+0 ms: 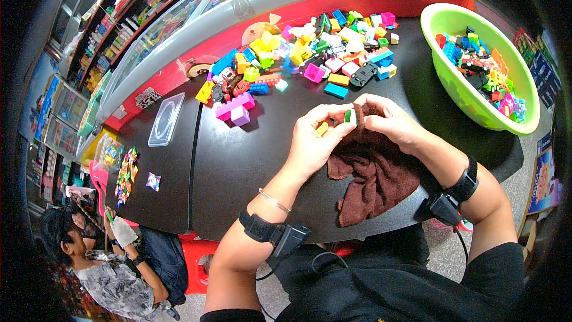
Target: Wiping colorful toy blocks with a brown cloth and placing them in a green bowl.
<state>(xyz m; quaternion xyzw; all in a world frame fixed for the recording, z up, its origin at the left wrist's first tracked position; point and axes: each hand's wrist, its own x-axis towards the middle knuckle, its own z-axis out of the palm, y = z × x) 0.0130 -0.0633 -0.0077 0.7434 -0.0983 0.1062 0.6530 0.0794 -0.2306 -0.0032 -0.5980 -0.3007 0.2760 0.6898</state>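
Note:
Between thumb and fingers, my left hand (313,136) grips a small green toy block (350,117), its hollow side showing. A yellow-orange block (321,129) sits in the same palm. My right hand (391,120) pinches a fold of a brown terry cloth (375,174) against the green block. The rest of the cloth hangs and bunches on the dark table below my hands. Just beyond them lie a blue block (336,91), an orange block (338,79) and a black toy car (363,74).
A heap of toy blocks (268,49) and cars runs along the freezer's red base (178,71). At right stands a green basin (485,112) holding more toys. A plastic lid (166,119) and wrapped sweets (127,176) lie left. Another person (111,273) sits at lower left.

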